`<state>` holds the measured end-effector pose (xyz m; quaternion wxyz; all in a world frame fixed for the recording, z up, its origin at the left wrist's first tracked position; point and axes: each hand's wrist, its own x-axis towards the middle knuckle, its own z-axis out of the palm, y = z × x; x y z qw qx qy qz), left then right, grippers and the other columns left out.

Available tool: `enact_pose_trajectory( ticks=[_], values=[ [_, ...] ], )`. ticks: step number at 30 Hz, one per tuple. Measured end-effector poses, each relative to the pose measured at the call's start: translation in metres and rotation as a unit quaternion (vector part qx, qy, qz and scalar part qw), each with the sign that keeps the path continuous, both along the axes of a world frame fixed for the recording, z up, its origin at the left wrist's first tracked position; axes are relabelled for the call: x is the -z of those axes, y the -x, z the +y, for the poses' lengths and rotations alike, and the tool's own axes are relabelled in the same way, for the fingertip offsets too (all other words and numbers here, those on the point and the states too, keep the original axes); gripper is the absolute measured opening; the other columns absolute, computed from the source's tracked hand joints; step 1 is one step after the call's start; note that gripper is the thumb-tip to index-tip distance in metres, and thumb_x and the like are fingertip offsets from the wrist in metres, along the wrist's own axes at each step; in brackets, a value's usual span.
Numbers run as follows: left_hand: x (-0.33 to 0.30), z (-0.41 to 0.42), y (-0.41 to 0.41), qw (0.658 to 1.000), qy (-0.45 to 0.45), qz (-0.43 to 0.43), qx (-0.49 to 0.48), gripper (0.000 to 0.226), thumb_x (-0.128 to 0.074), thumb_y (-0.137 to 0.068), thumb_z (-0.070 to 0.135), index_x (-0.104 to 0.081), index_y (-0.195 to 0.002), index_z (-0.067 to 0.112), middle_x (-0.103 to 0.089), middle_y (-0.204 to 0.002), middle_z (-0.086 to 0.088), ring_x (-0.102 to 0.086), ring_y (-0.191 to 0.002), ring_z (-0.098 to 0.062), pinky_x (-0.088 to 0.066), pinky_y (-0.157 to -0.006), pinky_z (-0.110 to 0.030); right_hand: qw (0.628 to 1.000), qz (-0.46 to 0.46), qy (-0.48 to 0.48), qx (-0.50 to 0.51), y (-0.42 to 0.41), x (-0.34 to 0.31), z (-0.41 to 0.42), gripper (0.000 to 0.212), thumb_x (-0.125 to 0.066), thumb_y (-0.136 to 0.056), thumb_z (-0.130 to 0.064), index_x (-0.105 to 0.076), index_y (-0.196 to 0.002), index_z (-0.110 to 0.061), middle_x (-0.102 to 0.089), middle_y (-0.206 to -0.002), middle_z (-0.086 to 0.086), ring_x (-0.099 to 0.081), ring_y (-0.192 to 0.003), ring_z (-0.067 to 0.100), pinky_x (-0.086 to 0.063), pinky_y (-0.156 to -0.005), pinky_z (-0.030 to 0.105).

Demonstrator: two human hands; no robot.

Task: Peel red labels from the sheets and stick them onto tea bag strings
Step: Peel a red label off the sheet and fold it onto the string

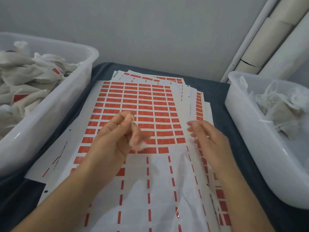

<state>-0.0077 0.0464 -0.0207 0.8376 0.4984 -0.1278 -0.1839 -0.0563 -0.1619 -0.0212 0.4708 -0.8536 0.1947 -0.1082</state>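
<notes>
The left hand point(115, 139) has its fingers point(127, 118) curled around a small white gauze tea bag point(138, 144), blurred, above the top white sheet of red rectangular labels point(142, 104). The right hand point(209, 138) hovers beside it, fingers relaxed, holding nothing. Sheets pile on the dark blue desk point(220, 91), between two translucent plastic tubs point(50, 114) of tea bags.

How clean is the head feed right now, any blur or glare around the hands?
Head view: left hand and the white bit it pinches are motion-blurred; right hand smears at the fingertips; label sheet stays sharp; soft glare on the left bin wall; wide-angle bending at the edges.
</notes>
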Motion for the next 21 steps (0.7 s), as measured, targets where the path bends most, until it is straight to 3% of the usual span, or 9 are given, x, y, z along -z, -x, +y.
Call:
enact_pose_trajectory(
  ticks=[1,3,6,8,10,12,14,21],
  values=[
    [-0.002,0.0,0.004,0.998,-0.045,-0.028,-0.04,0.015,-0.053,-0.079,0.039,-0.063,-0.073,0.031,-0.055,-0.055,0.003,-0.051,-0.048,-0.008,-0.048,-0.056,-0.017,0.996,0.019,0.082,0.022,0.0,0.0,-0.008,0.015,-0.046,-0.088,-0.052,-0.051,-0.092,-0.039,-0.057,-0.092,-0.028,-0.058,-0.068,-0.001,-0.037,-0.052,0.008],
    [0.001,-0.005,0.008,0.976,-0.16,-0.113,-0.09,0.011,-0.053,-0.076,0.053,-0.058,-0.083,0.047,-0.056,-0.061,0.011,-0.054,-0.053,-0.005,-0.044,-0.051,-0.013,0.979,0.102,0.178,0.014,0.002,0.0,-0.016,0.025,-0.045,-0.089,-0.053,-0.046,-0.109,-0.039,-0.057,-0.106,-0.016,-0.049,-0.066,-0.002,-0.035,-0.056,0.011],
    [0.016,-0.016,0.012,0.882,-0.387,-0.261,-0.059,0.027,-0.045,-0.072,0.065,-0.039,-0.099,0.066,-0.056,-0.081,0.03,-0.052,-0.086,0.014,-0.053,-0.077,-0.019,0.976,0.162,0.142,-0.011,0.001,0.001,-0.015,0.049,-0.052,-0.085,-0.053,-0.042,-0.128,-0.033,-0.057,-0.119,-0.01,-0.06,-0.092,0.009,-0.048,-0.076,0.027],
    [0.024,-0.026,0.015,0.831,-0.462,-0.31,-0.03,0.026,-0.044,-0.076,0.06,-0.037,-0.1,0.066,-0.048,-0.08,0.037,-0.043,-0.093,0.02,-0.045,-0.067,0.0,0.988,0.143,0.053,-0.012,0.0,-0.003,-0.015,0.048,-0.062,-0.082,-0.047,-0.045,-0.124,-0.032,-0.056,-0.113,-0.014,-0.062,-0.097,0.011,-0.05,-0.08,0.032],
    [0.028,-0.033,0.015,0.824,-0.478,-0.304,-0.026,0.03,-0.051,-0.083,0.053,-0.041,-0.111,0.06,-0.039,-0.085,0.044,-0.044,-0.089,0.019,-0.037,-0.056,0.004,0.988,0.108,-0.11,-0.013,0.001,-0.007,-0.014,0.039,-0.069,-0.079,-0.036,-0.055,-0.115,-0.027,-0.066,-0.107,-0.013,-0.068,-0.086,0.014,-0.055,-0.076,0.036],
    [0.028,-0.04,0.011,0.832,-0.472,-0.29,-0.043,0.032,-0.054,-0.086,0.046,-0.046,-0.116,0.053,-0.036,-0.088,0.044,-0.047,-0.082,0.015,-0.039,-0.066,-0.001,0.972,0.108,-0.207,-0.033,0.002,-0.008,-0.012,0.031,-0.071,-0.079,-0.029,-0.062,-0.109,-0.027,-0.073,-0.093,-0.008,-0.072,-0.077,0.019,-0.058,-0.073,0.04],
    [0.023,-0.049,0.005,0.833,-0.467,-0.29,-0.062,0.034,-0.055,-0.086,0.044,-0.051,-0.119,0.048,-0.038,-0.09,0.038,-0.046,-0.08,0.012,-0.041,-0.079,-0.01,0.973,0.103,-0.199,-0.052,0.002,-0.006,-0.008,0.023,-0.07,-0.08,-0.03,-0.062,-0.101,-0.028,-0.073,-0.085,-0.008,-0.072,-0.071,0.018,-0.058,-0.07,0.039],
    [0.015,-0.074,-0.005,0.838,-0.438,-0.306,-0.113,0.037,-0.059,-0.082,0.041,-0.06,-0.119,0.033,-0.042,-0.095,0.025,-0.044,-0.085,0.003,-0.038,-0.08,-0.012,0.984,0.047,-0.147,-0.086,0.002,-0.004,0.0,0.013,-0.067,-0.08,-0.037,-0.061,-0.091,-0.036,-0.07,-0.085,-0.015,-0.07,-0.075,0.016,-0.059,-0.072,0.035]
  ],
)
